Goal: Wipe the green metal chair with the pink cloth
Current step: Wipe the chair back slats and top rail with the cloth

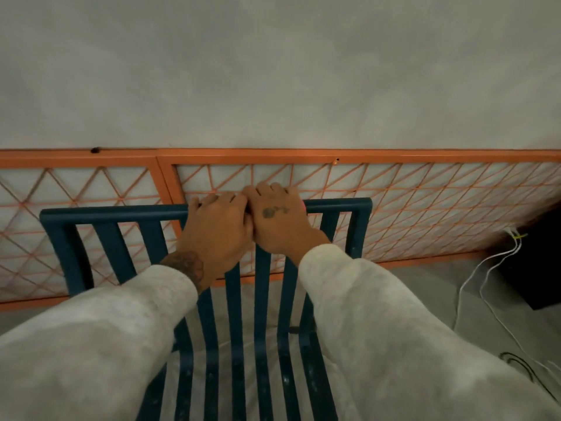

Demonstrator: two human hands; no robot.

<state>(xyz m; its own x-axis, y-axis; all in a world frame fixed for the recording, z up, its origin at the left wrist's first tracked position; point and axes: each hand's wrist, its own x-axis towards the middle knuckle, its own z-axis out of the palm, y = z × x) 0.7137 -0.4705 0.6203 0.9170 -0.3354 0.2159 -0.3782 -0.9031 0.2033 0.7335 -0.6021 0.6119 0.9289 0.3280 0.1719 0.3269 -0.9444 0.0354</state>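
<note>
The green metal chair (pixel 115 212) stands in front of me, its slatted back and seat running down the middle of the view. Both my hands lie side by side on its top rail. My left hand (pixel 217 229) curls its fingers over the rail and grips it. My right hand (pixel 277 218) curls over the rail just to the right, touching the left hand. Only a thin sliver of the pink cloth (pixel 304 204) peeks out at the right edge of my right hand; the rest is hidden under the palm.
An orange metal lattice panel (pixel 425 202) leans along the grey wall right behind the chair. White cables (pixel 485 275) and a dark box (pixel 540 268) lie on the floor at the right. A black cable (pixel 516 360) curls lower right.
</note>
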